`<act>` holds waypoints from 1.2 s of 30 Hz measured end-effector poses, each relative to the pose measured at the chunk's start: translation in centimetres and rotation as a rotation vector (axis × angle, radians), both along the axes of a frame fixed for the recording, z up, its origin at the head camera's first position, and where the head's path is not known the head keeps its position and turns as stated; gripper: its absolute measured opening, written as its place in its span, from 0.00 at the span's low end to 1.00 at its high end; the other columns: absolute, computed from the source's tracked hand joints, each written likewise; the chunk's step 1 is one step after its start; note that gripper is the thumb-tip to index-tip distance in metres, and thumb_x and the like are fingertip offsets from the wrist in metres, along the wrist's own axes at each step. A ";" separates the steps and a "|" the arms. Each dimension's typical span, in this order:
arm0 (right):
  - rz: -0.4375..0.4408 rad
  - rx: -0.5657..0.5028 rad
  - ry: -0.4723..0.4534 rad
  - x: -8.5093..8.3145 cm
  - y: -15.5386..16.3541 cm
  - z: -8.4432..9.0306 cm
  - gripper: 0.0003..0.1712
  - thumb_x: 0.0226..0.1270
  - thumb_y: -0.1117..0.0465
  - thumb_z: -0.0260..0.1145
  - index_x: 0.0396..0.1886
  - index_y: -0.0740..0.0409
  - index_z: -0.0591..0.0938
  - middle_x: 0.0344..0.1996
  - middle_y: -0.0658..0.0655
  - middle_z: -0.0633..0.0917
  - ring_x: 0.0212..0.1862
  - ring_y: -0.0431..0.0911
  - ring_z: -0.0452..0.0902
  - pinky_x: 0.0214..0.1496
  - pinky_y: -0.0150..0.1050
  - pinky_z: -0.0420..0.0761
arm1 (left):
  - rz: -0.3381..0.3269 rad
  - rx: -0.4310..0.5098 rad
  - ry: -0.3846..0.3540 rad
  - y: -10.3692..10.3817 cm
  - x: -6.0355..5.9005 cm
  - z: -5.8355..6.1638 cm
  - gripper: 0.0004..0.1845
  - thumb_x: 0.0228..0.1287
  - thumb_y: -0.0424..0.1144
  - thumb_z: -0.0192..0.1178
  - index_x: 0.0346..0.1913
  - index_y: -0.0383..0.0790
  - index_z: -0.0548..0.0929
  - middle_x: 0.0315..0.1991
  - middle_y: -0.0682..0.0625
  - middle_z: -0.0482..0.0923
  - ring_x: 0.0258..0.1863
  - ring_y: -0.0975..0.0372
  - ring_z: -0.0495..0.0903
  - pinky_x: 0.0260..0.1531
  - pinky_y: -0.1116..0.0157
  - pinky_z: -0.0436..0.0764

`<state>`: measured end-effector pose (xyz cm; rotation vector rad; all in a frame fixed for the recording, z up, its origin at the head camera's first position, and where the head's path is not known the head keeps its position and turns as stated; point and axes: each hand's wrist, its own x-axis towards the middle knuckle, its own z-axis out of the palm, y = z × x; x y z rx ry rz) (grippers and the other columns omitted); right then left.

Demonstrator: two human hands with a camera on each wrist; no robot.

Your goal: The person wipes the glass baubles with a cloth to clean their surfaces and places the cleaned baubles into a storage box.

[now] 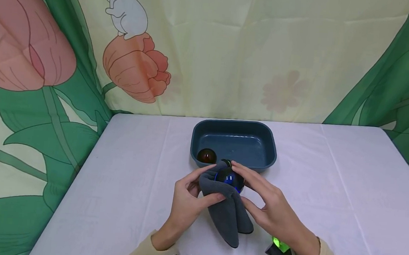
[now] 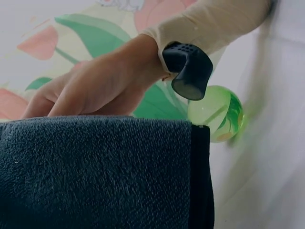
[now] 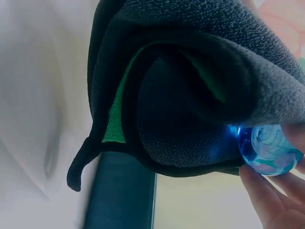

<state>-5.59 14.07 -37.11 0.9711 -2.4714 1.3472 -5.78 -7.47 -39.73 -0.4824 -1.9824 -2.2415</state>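
Observation:
A grey cloth (image 1: 222, 193) with dark edging hangs folded from my left hand (image 1: 189, 204), whose thumb presses on its front while the fingers go behind it. Against the cloth sits a shiny blue ball (image 1: 230, 178), see-through with swirls in the right wrist view. My right hand (image 1: 274, 207) grips this ball from the right, index finger along its top and thumb lower down. Green shows inside the cloth's folds in the right wrist view. Both hands are raised just in front of the dark blue basin (image 1: 242, 146).
Inside the basin, at its front left corner, lies a dark reddish ball (image 1: 207, 155). A clear green ball (image 2: 217, 113) is on the white-covered table (image 1: 132, 170) below my right forearm, partly hidden in the head view. A printed curtain (image 1: 213, 64) hangs behind the table.

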 end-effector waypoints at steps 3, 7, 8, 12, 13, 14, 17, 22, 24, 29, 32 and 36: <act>-0.002 -0.014 -0.027 0.0 0.0 0.1 0.48 0.54 0.78 0.73 0.74 0.53 0.67 0.71 0.53 0.71 0.70 0.40 0.68 0.60 0.35 0.80 | 0.006 -0.011 0.005 0.0 0.0 0.0 0.30 0.54 0.31 0.75 0.61 0.32 0.78 0.57 0.37 0.80 0.54 0.58 0.83 0.56 0.64 0.81; -0.006 -0.038 -0.047 0.1 0.1 0.3 0.47 0.53 0.78 0.73 0.73 0.52 0.69 0.69 0.53 0.73 0.68 0.39 0.70 0.57 0.40 0.83 | 0.010 -0.026 0.018 0.0 -0.1 0.0 0.29 0.54 0.31 0.74 0.61 0.32 0.79 0.57 0.37 0.80 0.53 0.58 0.84 0.55 0.64 0.82; -0.005 -0.043 -0.051 0.1 0.1 0.4 0.47 0.53 0.78 0.73 0.73 0.52 0.69 0.69 0.53 0.73 0.68 0.39 0.70 0.57 0.40 0.83 | 0.011 -0.028 0.024 -0.1 -0.1 0.0 0.29 0.54 0.31 0.74 0.61 0.32 0.79 0.56 0.37 0.80 0.53 0.58 0.84 0.55 0.64 0.82; 0.003 -0.061 -0.066 0.0 0.1 0.5 0.45 0.54 0.77 0.73 0.72 0.52 0.69 0.68 0.53 0.73 0.68 0.40 0.70 0.58 0.35 0.82 | 0.016 -0.028 0.031 -0.1 -0.1 0.0 0.28 0.55 0.32 0.74 0.60 0.33 0.80 0.56 0.38 0.81 0.52 0.58 0.84 0.55 0.65 0.82; 0.004 -0.065 -0.071 0.0 0.1 0.5 0.45 0.55 0.77 0.73 0.72 0.52 0.69 0.68 0.53 0.73 0.68 0.39 0.70 0.58 0.34 0.81 | 0.018 -0.028 0.029 -0.1 -0.1 0.1 0.28 0.55 0.32 0.74 0.60 0.33 0.80 0.56 0.38 0.81 0.52 0.59 0.84 0.55 0.65 0.82; 0.003 -0.068 -0.072 -0.1 0.1 0.5 0.45 0.55 0.77 0.73 0.72 0.52 0.69 0.68 0.53 0.73 0.68 0.39 0.70 0.58 0.34 0.81 | 0.019 -0.028 0.027 -0.1 -0.1 0.1 0.28 0.55 0.33 0.74 0.60 0.33 0.80 0.56 0.38 0.81 0.51 0.59 0.84 0.55 0.65 0.82; -0.005 -0.072 -0.066 -0.1 0.1 0.5 0.46 0.54 0.78 0.73 0.72 0.51 0.69 0.67 0.53 0.73 0.67 0.40 0.71 0.58 0.33 0.81 | 0.023 -0.025 0.020 -0.1 -0.2 0.1 0.27 0.55 0.34 0.74 0.59 0.33 0.80 0.55 0.39 0.81 0.51 0.58 0.85 0.55 0.65 0.82; -0.022 -0.061 -0.034 -0.2 0.2 0.8 0.46 0.54 0.76 0.74 0.73 0.52 0.69 0.66 0.54 0.74 0.65 0.46 0.74 0.55 0.41 0.84 | 0.043 -0.024 0.004 -0.2 -0.2 0.0 0.28 0.55 0.35 0.75 0.59 0.34 0.80 0.54 0.39 0.82 0.51 0.56 0.84 0.54 0.65 0.83; -0.030 -0.050 -0.017 -0.3 0.3 0.8 0.44 0.55 0.75 0.74 0.72 0.53 0.70 0.65 0.54 0.75 0.64 0.48 0.75 0.54 0.43 0.84 | 0.057 -0.026 -0.003 -0.3 -0.2 0.0 0.28 0.55 0.35 0.75 0.59 0.34 0.80 0.54 0.40 0.82 0.51 0.56 0.84 0.55 0.65 0.82; -0.038 -0.036 -0.003 -0.6 0.5 1.1 0.42 0.54 0.73 0.75 0.70 0.54 0.72 0.65 0.55 0.74 0.63 0.44 0.75 0.56 0.32 0.81 | 0.067 -0.016 0.000 -0.4 -0.3 0.1 0.28 0.54 0.33 0.75 0.60 0.34 0.80 0.56 0.40 0.80 0.52 0.57 0.83 0.57 0.64 0.81; -0.039 -0.038 -0.003 -0.9 0.6 1.2 0.42 0.54 0.73 0.75 0.70 0.54 0.73 0.64 0.55 0.74 0.63 0.42 0.75 0.57 0.28 0.79 | 0.065 -0.005 0.002 -0.3 -0.4 0.1 0.28 0.54 0.32 0.74 0.60 0.34 0.80 0.57 0.40 0.80 0.53 0.56 0.83 0.58 0.64 0.80; -0.042 -0.039 0.019 -1.3 0.7 1.4 0.42 0.54 0.74 0.75 0.69 0.55 0.73 0.64 0.55 0.75 0.61 0.45 0.77 0.57 0.30 0.80 | 0.058 0.004 -0.005 -0.3 -0.5 0.0 0.28 0.55 0.31 0.74 0.60 0.35 0.79 0.57 0.40 0.79 0.54 0.56 0.82 0.59 0.64 0.79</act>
